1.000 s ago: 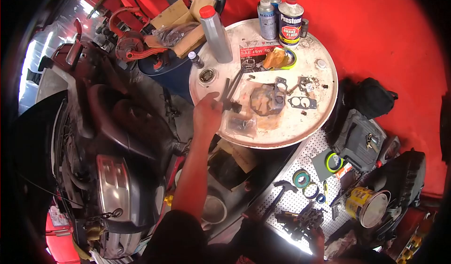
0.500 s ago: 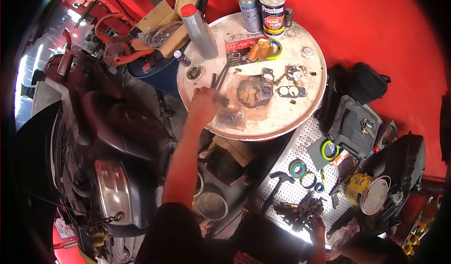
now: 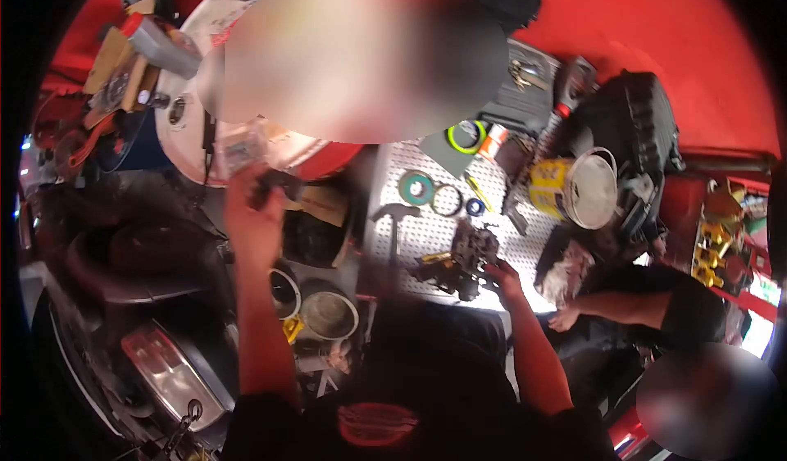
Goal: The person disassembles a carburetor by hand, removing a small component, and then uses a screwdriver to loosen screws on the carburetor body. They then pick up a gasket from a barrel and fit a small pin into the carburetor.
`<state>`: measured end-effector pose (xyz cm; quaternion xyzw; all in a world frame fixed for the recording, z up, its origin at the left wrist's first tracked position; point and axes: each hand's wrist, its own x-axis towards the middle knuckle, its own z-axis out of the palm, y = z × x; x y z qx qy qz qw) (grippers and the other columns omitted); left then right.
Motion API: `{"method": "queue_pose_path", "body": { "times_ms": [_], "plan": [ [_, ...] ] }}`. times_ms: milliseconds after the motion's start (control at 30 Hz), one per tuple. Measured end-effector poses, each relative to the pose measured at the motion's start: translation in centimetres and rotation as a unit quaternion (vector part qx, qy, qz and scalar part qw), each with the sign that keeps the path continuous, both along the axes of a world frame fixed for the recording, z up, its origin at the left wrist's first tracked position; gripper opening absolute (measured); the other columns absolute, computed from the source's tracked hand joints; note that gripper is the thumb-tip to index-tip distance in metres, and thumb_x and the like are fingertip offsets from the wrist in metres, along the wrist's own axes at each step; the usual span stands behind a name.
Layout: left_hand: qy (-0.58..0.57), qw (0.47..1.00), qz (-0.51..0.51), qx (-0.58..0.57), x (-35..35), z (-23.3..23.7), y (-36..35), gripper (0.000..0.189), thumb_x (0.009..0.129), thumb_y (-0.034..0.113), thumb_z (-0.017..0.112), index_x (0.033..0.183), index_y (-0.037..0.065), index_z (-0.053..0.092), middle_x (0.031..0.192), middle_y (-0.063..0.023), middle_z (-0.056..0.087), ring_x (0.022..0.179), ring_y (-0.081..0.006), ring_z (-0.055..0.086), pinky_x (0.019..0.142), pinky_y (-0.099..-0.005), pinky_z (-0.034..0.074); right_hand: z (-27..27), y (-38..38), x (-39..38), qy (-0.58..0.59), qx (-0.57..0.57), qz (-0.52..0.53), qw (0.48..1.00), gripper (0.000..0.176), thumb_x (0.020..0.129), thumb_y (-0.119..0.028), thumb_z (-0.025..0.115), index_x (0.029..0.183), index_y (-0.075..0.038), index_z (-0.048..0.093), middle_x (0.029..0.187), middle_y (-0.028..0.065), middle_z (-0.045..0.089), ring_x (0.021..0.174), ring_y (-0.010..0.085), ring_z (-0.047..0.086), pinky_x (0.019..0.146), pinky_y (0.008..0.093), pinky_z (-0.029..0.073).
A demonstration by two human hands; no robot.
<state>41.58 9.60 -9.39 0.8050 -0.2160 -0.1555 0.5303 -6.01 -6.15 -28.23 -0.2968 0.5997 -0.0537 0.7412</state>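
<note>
My left hand (image 3: 250, 195), smeared by motion, is closed on a small dark object (image 3: 283, 184) near the front edge of the round white table (image 3: 184, 137). What the object is cannot be made out. A clear plastic packet (image 3: 244, 143) lies on the table just beyond that hand. On the perforated metal bench, my right hand (image 3: 504, 282) grips the right side of a dark metal part (image 3: 474, 252) that looks like a carburetor. A hammer (image 3: 395, 223) lies left of the part, with a green tape roll (image 3: 416, 188) beyond it.
A co-worker's hand (image 3: 564, 318) reaches in at the right, near a crumpled rag (image 3: 566, 272). Beyond stand a yellow can (image 3: 551, 186) and a black case (image 3: 623, 125). A grey bottle (image 3: 164, 45) stands at the table's left. A blurred patch hides much of the tabletop.
The view has swung right and down, so the table sits higher and further left. My left hand has drawn back to the table's front edge with the dark object. My right hand shows more fully.
</note>
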Motion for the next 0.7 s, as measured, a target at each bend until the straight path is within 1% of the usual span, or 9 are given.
{"method": "queue_pose_path", "body": {
  "times_ms": [67,167,233,267,333,367,467,567,700],
  "plan": [
    [-0.095,0.992,-0.072,0.039,-6.2,-2.7,-0.2,0.042,0.083,-0.011,0.065,0.122,0.005,0.058,0.105,-0.0040,0.063,0.088,-0.0108,0.060,0.077,-0.0256,0.050,-1.7,0.0,-1.6,-0.048,-0.003,-0.001,0.999,0.041,0.090,-0.021,0.069,0.127,-0.007,0.060,0.109,0.0035,0.065,0.096,0.0185,0.061,0.079,0.0374,0.051],
    [0.016,0.995,-0.100,0.019,-15.4,-6.1,-1.3,0.041,0.081,-0.012,0.067,0.118,0.005,0.058,0.111,-0.0060,0.060,0.097,-0.0143,0.061,0.080,-0.0282,0.052,-2.1,-0.4,-2.1,-0.053,-0.042,0.034,0.997,0.049,0.089,-0.024,0.070,0.131,-0.002,0.058,0.106,0.0064,0.064,0.095,0.0174,0.060,0.079,0.0363,0.050],
    [-0.091,0.987,-0.131,0.019,-19.6,-7.4,-2.3,0.044,0.074,-0.010,0.071,0.113,0.004,0.057,0.110,-0.0109,0.059,0.102,-0.0235,0.061,0.082,-0.0318,0.052,0.0,-1.0,-0.7,-0.007,-0.038,0.062,0.997,0.056,0.088,-0.025,0.071,0.136,-0.001,0.054,0.112,0.0093,0.064,0.099,0.0198,0.061,0.081,0.0345,0.051],
    [-0.028,0.990,-0.127,0.051,-21.7,-7.8,-2.6,0.044,0.072,-0.007,0.074,0.111,0.004,0.057,0.110,-0.0130,0.059,0.104,-0.0300,0.061,0.087,-0.0359,0.051,0.2,-1.2,-0.6,-0.003,-0.055,0.047,0.997,0.061,0.087,-0.026,0.073,0.137,0.001,0.052,0.118,0.0126,0.063,0.105,0.0232,0.060,0.086,0.0365,0.050],
    [-0.071,0.984,-0.146,0.069,-24.7,-8.3,-3.5,0.042,0.074,-0.004,0.074,0.111,0.004,0.056,0.110,-0.0154,0.058,0.105,-0.0353,0.060,0.091,-0.0398,0.049,0.0,-1.1,-1.4,0.006,-0.087,0.019,0.996,0.070,0.084,-0.029,0.076,0.140,0.004,0.049,0.128,0.0191,0.061,0.118,0.0299,0.059,0.097,0.0404,0.049],
    [-0.079,0.983,-0.150,0.073,-26.0,-8.2,-3.8,0.042,0.075,-0.003,0.074,0.111,0.004,0.055,0.110,-0.0159,0.058,0.105,-0.0364,0.060,0.091,-0.0408,0.049,-3.3,-1.0,-2.8,0.067,-0.220,0.078,0.970,0.073,0.084,-0.030,0.076,0.140,0.006,0.048,0.129,0.0220,0.060,0.120,0.0304,0.059,0.098,0.0383,0.049],
    [-0.095,0.979,-0.160,0.086,-29.3,-7.7,-4.6,0.042,0.076,-0.001,0.073,0.112,0.004,0.052,0.110,-0.0170,0.059,0.106,-0.0385,0.059,0.091,-0.0431,0.048,2.7,-0.8,-1.6,0.140,-0.415,0.111,0.892,0.057,0.083,-0.024,0.077,0.130,0.001,0.057,0.121,0.0171,0.063,0.105,0.0271,0.063,0.091,0.0369,0.050],
    [-0.094,0.977,-0.159,0.106,-32.4,-7.0,-5.3,0.041,0.077,0.001,0.073,0.112,0.003,0.050,0.109,-0.0175,0.059,0.106,-0.0397,0.059,0.090,-0.0449,0.049,6.9,0.1,-1.1,-0.028,-0.420,0.198,0.885,0.055,0.079,-0.016,0.079,0.128,-0.003,0.058,0.113,0.0141,0.064,0.099,0.0263,0.063,0.089,0.0363,0.051],
    [-0.097,0.974,-0.167,0.118,-36.5,-5.8,-5.7,0.042,0.077,0.000,0.072,0.112,0.004,0.050,0.109,-0.0186,0.056,0.105,-0.0406,0.058,0.089,-0.0474,0.049,10.8,1.6,-1.0,-0.043,-0.474,0.304,0.825,0.061,0.081,-0.006,0.076,0.137,-0.002,0.053,0.121,0.0165,0.064,0.102,0.0274,0.067,0.091,0.0370,0.053]
  ]
}}
